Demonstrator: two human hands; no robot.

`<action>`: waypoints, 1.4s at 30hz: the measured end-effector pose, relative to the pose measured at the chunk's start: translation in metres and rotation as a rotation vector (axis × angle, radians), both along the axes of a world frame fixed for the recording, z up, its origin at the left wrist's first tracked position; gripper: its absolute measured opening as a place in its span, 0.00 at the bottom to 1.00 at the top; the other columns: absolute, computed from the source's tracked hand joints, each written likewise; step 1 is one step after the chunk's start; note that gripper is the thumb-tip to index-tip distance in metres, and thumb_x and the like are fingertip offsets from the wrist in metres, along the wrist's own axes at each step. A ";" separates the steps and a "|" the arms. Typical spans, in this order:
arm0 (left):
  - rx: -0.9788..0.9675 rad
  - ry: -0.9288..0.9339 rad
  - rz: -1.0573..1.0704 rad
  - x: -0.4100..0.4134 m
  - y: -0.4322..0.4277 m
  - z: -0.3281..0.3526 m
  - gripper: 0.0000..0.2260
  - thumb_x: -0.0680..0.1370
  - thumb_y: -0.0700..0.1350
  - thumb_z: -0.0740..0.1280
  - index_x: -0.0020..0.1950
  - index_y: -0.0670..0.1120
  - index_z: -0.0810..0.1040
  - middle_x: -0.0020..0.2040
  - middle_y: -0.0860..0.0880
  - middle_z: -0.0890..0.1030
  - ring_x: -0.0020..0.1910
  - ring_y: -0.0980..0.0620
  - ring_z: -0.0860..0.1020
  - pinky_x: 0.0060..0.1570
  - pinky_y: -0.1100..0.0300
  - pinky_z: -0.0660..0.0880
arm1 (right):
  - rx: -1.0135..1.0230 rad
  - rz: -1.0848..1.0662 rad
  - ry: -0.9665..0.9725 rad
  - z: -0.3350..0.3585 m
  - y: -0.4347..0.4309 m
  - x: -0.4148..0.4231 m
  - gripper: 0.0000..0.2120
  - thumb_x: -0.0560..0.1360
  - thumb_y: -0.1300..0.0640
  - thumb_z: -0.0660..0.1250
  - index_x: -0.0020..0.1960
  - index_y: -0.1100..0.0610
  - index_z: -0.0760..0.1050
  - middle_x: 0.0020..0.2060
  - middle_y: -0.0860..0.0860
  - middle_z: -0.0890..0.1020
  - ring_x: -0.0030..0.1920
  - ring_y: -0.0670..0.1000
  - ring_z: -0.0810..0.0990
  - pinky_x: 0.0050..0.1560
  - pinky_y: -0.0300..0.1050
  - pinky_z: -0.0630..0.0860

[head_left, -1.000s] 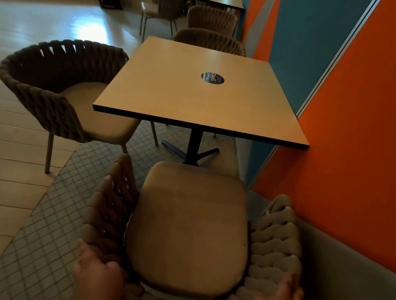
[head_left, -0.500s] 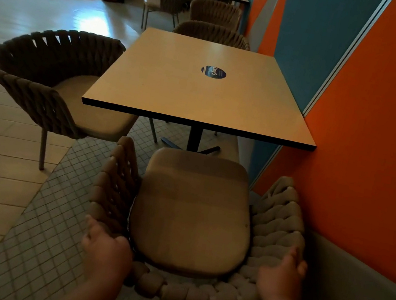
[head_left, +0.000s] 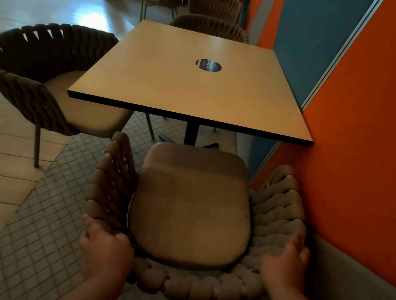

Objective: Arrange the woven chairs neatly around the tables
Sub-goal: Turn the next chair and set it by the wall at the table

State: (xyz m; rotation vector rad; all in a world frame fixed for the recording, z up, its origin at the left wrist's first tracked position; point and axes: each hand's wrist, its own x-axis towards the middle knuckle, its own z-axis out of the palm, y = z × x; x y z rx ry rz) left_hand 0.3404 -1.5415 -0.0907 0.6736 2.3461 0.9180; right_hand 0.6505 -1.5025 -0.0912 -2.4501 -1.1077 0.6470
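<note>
The chair (head_left: 192, 206) stands at the near side of the table (head_left: 195, 84), facing it. The front of its tan seat is just by the table's near edge. Its right arm is close to the orange wall (head_left: 383, 133); I cannot tell if they touch.

Both arms reach down and forward to the chair's woven back. The left hand (head_left: 107, 247) grips the rim at the back left corner, with its fingers curled over the thick rope. The right hand (head_left: 285, 264) holds the rim at the back right corner. Its fingers lie along the outer side, by the wall, and its thumb is on the inner side.

The table top is square and light brown with a dark edge. It has 1 round dark sticker (head_left: 208, 65) on it. The sticker has pale writing, but it is too blurry to read.

A left chair (head_left: 34, 70) sits at the table's left side, its seat partly under the top. A far chair (head_left: 210, 25) shows behind the table. The floor under the near chair has small square tiles (head_left: 51, 204).
</note>
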 end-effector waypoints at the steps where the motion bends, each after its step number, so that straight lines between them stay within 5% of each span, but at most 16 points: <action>1: -0.005 -0.008 0.001 0.000 0.000 0.001 0.38 0.77 0.38 0.62 0.82 0.48 0.45 0.73 0.34 0.63 0.60 0.33 0.73 0.50 0.44 0.72 | -0.004 0.003 0.005 0.000 -0.001 0.000 0.41 0.78 0.60 0.65 0.82 0.46 0.44 0.80 0.55 0.47 0.73 0.66 0.63 0.63 0.61 0.73; 5: -0.055 -0.036 -0.026 -0.002 0.002 0.001 0.39 0.78 0.39 0.63 0.82 0.49 0.42 0.75 0.35 0.61 0.60 0.35 0.74 0.49 0.45 0.75 | -0.074 0.063 0.030 0.006 -0.001 0.004 0.44 0.77 0.60 0.66 0.81 0.47 0.41 0.80 0.56 0.43 0.73 0.67 0.63 0.62 0.60 0.74; 7: -0.126 -0.059 -0.073 -0.009 -0.001 0.009 0.41 0.79 0.44 0.65 0.81 0.50 0.37 0.77 0.36 0.58 0.64 0.35 0.72 0.55 0.42 0.77 | -0.177 0.135 0.061 0.017 -0.005 0.005 0.46 0.77 0.54 0.69 0.81 0.47 0.38 0.79 0.55 0.36 0.75 0.67 0.59 0.66 0.59 0.72; 10: -0.189 0.274 -0.344 -0.030 -0.011 0.033 0.41 0.78 0.62 0.62 0.82 0.49 0.43 0.82 0.42 0.51 0.79 0.38 0.55 0.75 0.41 0.60 | -0.261 0.317 -0.157 0.042 -0.015 0.002 0.49 0.74 0.33 0.66 0.82 0.49 0.40 0.79 0.55 0.34 0.79 0.65 0.47 0.75 0.59 0.61; 13: -0.064 0.605 -0.752 -0.051 -0.019 0.084 0.37 0.78 0.67 0.56 0.82 0.55 0.44 0.81 0.49 0.43 0.79 0.46 0.39 0.76 0.47 0.44 | -0.143 0.594 -0.359 0.079 -0.030 -0.015 0.49 0.72 0.25 0.56 0.81 0.49 0.41 0.81 0.54 0.41 0.80 0.59 0.39 0.79 0.58 0.46; 16: -0.089 0.758 -0.935 -0.061 -0.033 0.138 0.38 0.76 0.71 0.50 0.79 0.59 0.38 0.78 0.53 0.37 0.77 0.48 0.32 0.77 0.46 0.38 | -0.091 0.733 -0.387 0.125 -0.051 -0.033 0.48 0.72 0.25 0.54 0.82 0.50 0.43 0.81 0.53 0.44 0.80 0.57 0.39 0.79 0.56 0.41; 25: -0.038 0.715 -0.887 -0.057 -0.067 0.216 0.38 0.77 0.70 0.53 0.81 0.57 0.40 0.82 0.51 0.42 0.80 0.47 0.38 0.79 0.44 0.43 | -0.038 0.660 -0.345 0.206 -0.088 -0.036 0.49 0.73 0.26 0.55 0.82 0.53 0.42 0.81 0.55 0.47 0.80 0.58 0.43 0.79 0.55 0.45; 42: -0.031 0.660 -0.807 -0.113 -0.102 0.255 0.37 0.78 0.69 0.54 0.80 0.59 0.38 0.81 0.53 0.41 0.80 0.49 0.38 0.79 0.47 0.43 | 0.055 0.748 -0.327 0.237 -0.079 -0.095 0.47 0.73 0.26 0.55 0.82 0.49 0.43 0.81 0.52 0.51 0.80 0.56 0.47 0.79 0.57 0.51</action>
